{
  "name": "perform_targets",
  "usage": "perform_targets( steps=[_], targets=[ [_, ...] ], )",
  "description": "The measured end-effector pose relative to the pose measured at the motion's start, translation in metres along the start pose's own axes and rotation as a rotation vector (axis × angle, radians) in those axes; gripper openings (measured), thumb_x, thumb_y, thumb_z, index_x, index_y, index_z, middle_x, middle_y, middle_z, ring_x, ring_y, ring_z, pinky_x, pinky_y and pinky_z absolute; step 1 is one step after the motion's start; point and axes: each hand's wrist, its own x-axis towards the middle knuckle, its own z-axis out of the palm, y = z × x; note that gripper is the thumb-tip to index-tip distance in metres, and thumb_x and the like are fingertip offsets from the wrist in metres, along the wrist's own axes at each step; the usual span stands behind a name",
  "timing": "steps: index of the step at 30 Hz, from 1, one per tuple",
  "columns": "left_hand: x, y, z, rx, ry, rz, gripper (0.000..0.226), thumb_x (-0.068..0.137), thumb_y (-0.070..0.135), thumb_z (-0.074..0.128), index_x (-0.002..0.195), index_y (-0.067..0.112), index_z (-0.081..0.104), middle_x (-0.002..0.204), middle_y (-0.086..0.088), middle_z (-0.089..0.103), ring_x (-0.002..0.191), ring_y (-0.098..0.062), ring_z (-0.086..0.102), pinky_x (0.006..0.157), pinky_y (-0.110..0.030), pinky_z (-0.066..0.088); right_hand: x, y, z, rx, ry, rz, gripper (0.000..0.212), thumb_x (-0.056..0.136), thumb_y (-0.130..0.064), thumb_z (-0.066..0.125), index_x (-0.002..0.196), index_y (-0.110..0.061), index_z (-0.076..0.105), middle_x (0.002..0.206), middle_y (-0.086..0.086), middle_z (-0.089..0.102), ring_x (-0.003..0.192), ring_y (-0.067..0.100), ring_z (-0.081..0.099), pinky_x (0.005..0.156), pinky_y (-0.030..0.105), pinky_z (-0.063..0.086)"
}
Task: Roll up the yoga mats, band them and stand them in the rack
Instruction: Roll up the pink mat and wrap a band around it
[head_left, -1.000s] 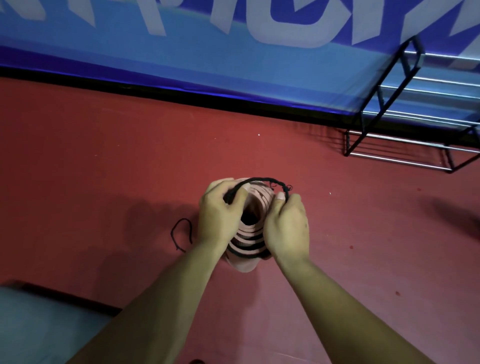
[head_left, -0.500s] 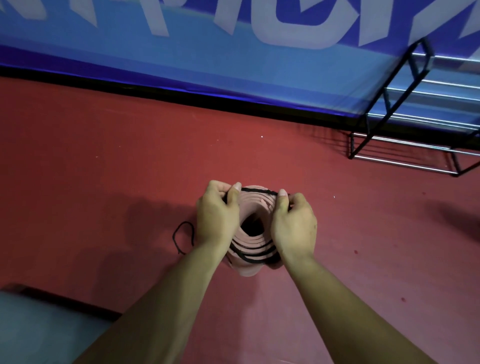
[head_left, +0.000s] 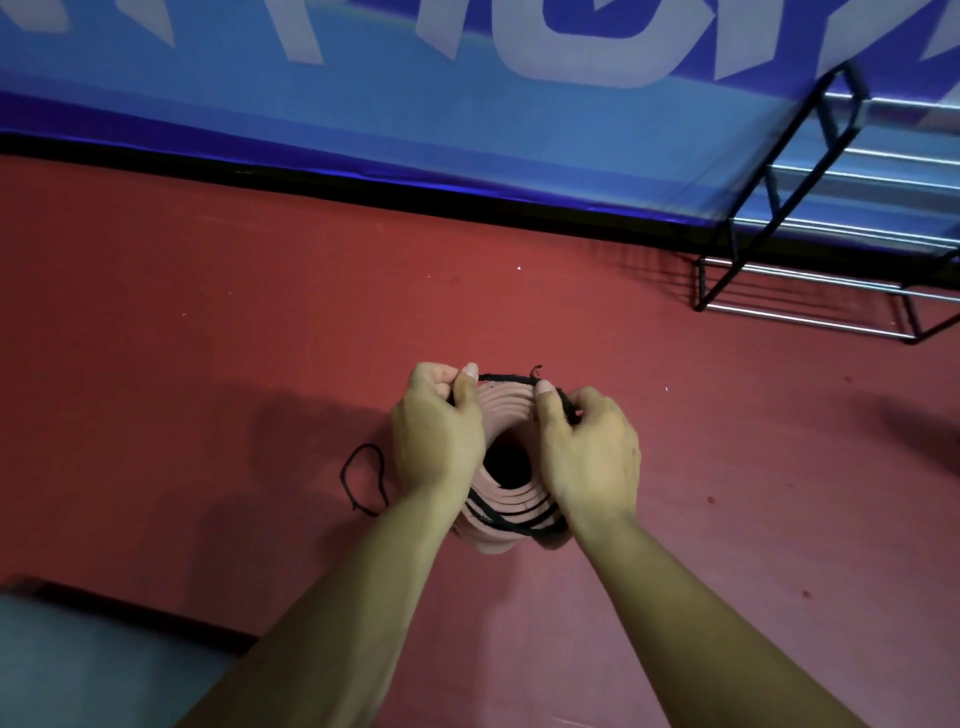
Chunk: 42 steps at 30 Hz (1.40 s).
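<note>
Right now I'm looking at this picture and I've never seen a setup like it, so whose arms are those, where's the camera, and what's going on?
There is no machine here. These are a person's two bare arms, filmed by one wide-angle camera worn on the head, looking forward and down, so you see roughly what the person sees. The left hand and right hand each pinch a black band, stretched over the top end of a rolled pink yoga mat. The mat stands on end on the red floor, and you look down its hollow core. A second band lies loose on the floor beside the left hand. At the upper right is a metal rack, against a blue banner. The grey surface at lower left is too cut off to name.
</note>
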Motion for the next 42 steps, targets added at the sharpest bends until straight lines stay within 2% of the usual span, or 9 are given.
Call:
perform_targets(
  steps=[8, 11, 14, 16, 19, 28, 34, 38, 42],
  targets=[
    [-0.001, -0.001, 0.003, -0.006, -0.026, -0.006, 0.032, 0.096, 0.029, 0.06, 0.068, 0.015, 0.056, 0.057, 0.001, 0.052, 0.063, -0.026, 0.05, 0.064, -0.041, 0.045, 0.008, -0.004, 0.003, 0.123, 0.042, 0.16, 0.036, 0.101, -0.045, 0.052, 0.081, -0.015, 0.056, 0.079, 0.004, 0.064, 0.08, 0.029, 0.056, 0.071, 0.035, 0.036],
    [-0.002, 0.001, 0.007, -0.042, -0.008, -0.04, 0.019, 0.096, 0.025, 0.059, 0.084, 0.017, 0.071, 0.081, 0.0, 0.071, 0.083, -0.023, 0.064, 0.079, -0.037, 0.052, 0.007, -0.001, 0.002, 0.129, 0.106, 0.024, 0.019, 0.101, -0.04, 0.057, 0.104, -0.021, 0.061, 0.095, 0.002, 0.06, 0.086, 0.021, 0.053, 0.075, 0.03, 0.033],
    [-0.005, 0.001, 0.01, -0.146, 0.005, -0.085, 0.022, 0.093, 0.024, 0.056, 0.1, 0.017, 0.075, 0.097, 0.003, 0.076, 0.098, -0.021, 0.069, 0.092, -0.04, 0.054, -0.001, 0.006, -0.002, 0.089, 0.074, -0.126, 0.028, 0.104, -0.036, 0.053, 0.089, -0.016, 0.065, 0.089, 0.003, 0.063, 0.086, 0.026, 0.057, 0.073, 0.035, 0.037],
    [-0.005, 0.001, 0.011, -0.179, 0.014, -0.089, 0.021, 0.093, 0.022, 0.056, 0.1, 0.016, 0.075, 0.095, 0.004, 0.075, 0.096, -0.02, 0.07, 0.091, -0.042, 0.055, -0.008, 0.01, -0.006, 0.075, -0.03, -0.12, 0.03, 0.106, -0.038, 0.047, 0.109, -0.019, 0.071, 0.109, 0.004, 0.072, 0.107, 0.028, 0.062, 0.086, 0.033, 0.043],
    [-0.004, 0.0, 0.014, -0.219, 0.018, -0.082, 0.017, 0.095, 0.013, 0.058, 0.099, 0.019, 0.074, 0.093, 0.003, 0.076, 0.094, -0.018, 0.071, 0.091, -0.04, 0.056, -0.022, 0.018, -0.012, 0.15, -0.181, 0.005, 0.056, 0.104, -0.042, 0.048, 0.157, -0.027, 0.038, 0.155, -0.004, 0.049, 0.143, 0.019, 0.044, 0.116, 0.033, 0.037],
    [-0.02, -0.002, 0.002, -0.202, 0.057, -0.048, 0.018, 0.096, 0.025, 0.062, 0.078, 0.027, 0.067, 0.073, 0.006, 0.069, 0.073, -0.016, 0.064, 0.073, -0.034, 0.053, -0.035, 0.019, -0.005, 0.195, -0.115, -0.083, 0.043, 0.107, -0.03, 0.045, 0.15, -0.024, 0.048, 0.15, -0.005, 0.054, 0.14, 0.013, 0.046, 0.116, 0.026, 0.033],
    [-0.044, -0.013, -0.029, 0.017, -0.177, 0.221, 0.045, 0.098, 0.019, 0.056, 0.144, 0.017, 0.054, 0.152, 0.002, 0.047, 0.137, -0.004, 0.041, 0.106, -0.003, 0.023, -0.038, 0.016, 0.001, 0.102, -0.102, -0.114, 0.046, 0.107, -0.029, 0.043, 0.152, -0.018, 0.044, 0.153, 0.001, 0.051, 0.142, 0.019, 0.044, 0.106, 0.016, 0.027],
    [-0.063, -0.024, -0.039, 0.118, -0.214, 0.189, 0.055, 0.102, 0.028, 0.052, 0.155, 0.02, 0.036, 0.164, 0.002, 0.027, 0.146, -0.009, 0.027, 0.095, 0.009, 0.007, -0.039, 0.017, 0.005, 0.088, -0.101, -0.125, 0.047, 0.108, -0.032, 0.041, 0.153, -0.02, 0.043, 0.153, 0.001, 0.05, 0.142, 0.021, 0.043, 0.111, 0.022, 0.028],
    [-0.067, -0.029, -0.036, 0.076, -0.166, 0.114, 0.051, 0.104, 0.016, 0.046, 0.154, 0.014, 0.037, 0.158, -0.003, 0.041, 0.145, -0.02, 0.037, 0.101, -0.003, 0.02, -0.042, 0.019, 0.006, 0.1, -0.079, -0.125, 0.047, 0.108, -0.032, 0.042, 0.153, -0.019, 0.042, 0.153, 0.002, 0.05, 0.142, 0.021, 0.042, 0.113, 0.024, 0.028]
  ],
)
